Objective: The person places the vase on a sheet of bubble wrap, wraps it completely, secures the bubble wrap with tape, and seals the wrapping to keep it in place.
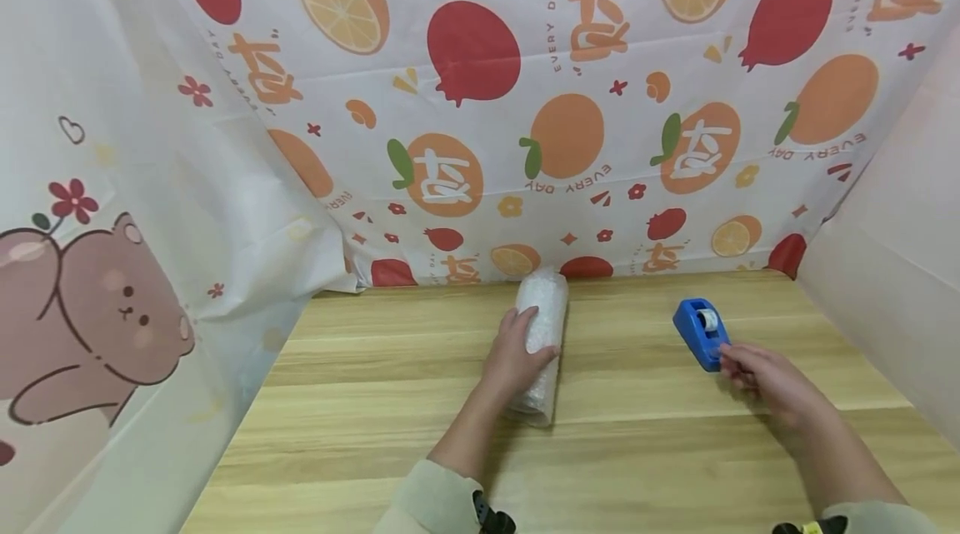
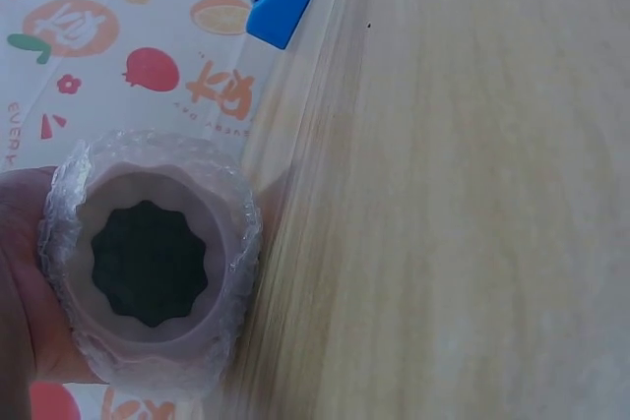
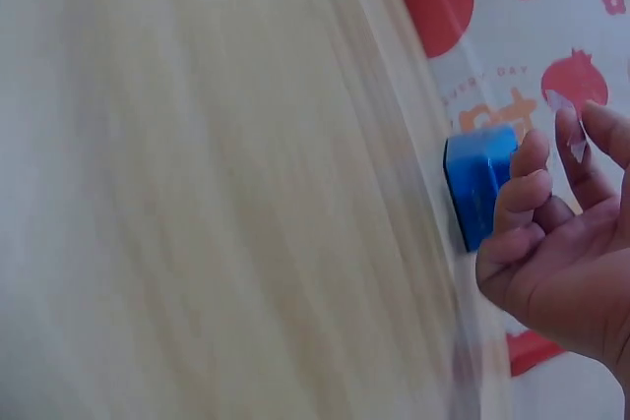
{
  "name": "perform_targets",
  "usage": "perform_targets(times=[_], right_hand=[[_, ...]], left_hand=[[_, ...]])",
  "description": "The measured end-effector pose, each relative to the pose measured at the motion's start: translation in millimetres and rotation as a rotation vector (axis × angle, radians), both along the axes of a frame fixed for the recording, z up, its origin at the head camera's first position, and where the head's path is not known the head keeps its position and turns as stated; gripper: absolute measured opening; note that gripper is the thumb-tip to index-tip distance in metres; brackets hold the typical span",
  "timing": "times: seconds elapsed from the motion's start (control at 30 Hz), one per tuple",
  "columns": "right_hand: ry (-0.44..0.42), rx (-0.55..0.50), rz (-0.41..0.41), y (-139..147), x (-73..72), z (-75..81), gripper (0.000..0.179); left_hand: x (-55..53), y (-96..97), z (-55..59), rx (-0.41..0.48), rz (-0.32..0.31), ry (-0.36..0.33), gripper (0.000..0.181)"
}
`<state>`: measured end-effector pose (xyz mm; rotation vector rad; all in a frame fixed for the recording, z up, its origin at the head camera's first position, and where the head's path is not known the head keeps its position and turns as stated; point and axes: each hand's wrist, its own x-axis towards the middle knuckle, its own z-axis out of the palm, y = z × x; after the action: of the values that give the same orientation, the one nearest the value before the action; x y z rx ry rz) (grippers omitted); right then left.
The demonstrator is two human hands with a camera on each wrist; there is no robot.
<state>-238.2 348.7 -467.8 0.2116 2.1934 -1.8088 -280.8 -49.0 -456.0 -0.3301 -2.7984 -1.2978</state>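
A bubble-wrapped bundle point(image 1: 545, 305) lies lengthwise on the table, its far end near the back cloth. My left hand point(image 1: 512, 357) holds it, the fingers and thumb lying over the wrap. From the left wrist view, the near end of the bubble wrap point(image 2: 244, 243) surrounds a pale pink vessel point(image 2: 89, 307) with a scalloped, dark opening. To the right stands a blue tape dispenser point(image 1: 697, 336) carrying a white roll of tape point(image 1: 707, 319). Right at its near end, my right hand point(image 1: 772, 380) pinches a small clear strip of tape point(image 3: 577, 148) between thumb and index finger.
The light wooden table point(image 1: 360, 401) ends at a hanging fruit-printed cloth point(image 1: 495, 134) at the back. Another cloth with a bear print point(image 1: 120, 309) hangs along the left, and a pale sheet point(image 1: 885, 251) borders the right side.
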Motion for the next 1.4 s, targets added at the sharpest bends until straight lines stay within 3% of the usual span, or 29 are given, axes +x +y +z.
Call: perform_targets(times=[0.3, 0.47, 0.77, 1.03, 1.4], right_hand=[[0.149, 0.113, 0.168, -60, -17.1, 13.1, 0.045], [0.174, 0.118, 0.227, -98, -31.8, 14.3, 0.045], [0.216, 0.135, 0.323, -155, -57.0, 16.3, 0.047], [0.227, 0.072, 0.326, -186, -81.3, 20.1, 0.037], [0.172, 0.051, 0.244, -211, -87.0, 22.0, 0.037]], left_hand=[[1.5, 2.9, 2.0, -0.017, -0.001, 0.019, 0.06], [2.8, 5.0, 0.4, -0.009, -0.008, 0.023, 0.043], [3.7, 5.8, 1.0, 0.009, -0.005, 0.019, 0.036], [5.1, 9.0, 3.1, -0.031, 0.003, 0.007, 0.023], [5.0, 7.6, 1.9, -0.041, 0.004, 0.01, 0.023]])
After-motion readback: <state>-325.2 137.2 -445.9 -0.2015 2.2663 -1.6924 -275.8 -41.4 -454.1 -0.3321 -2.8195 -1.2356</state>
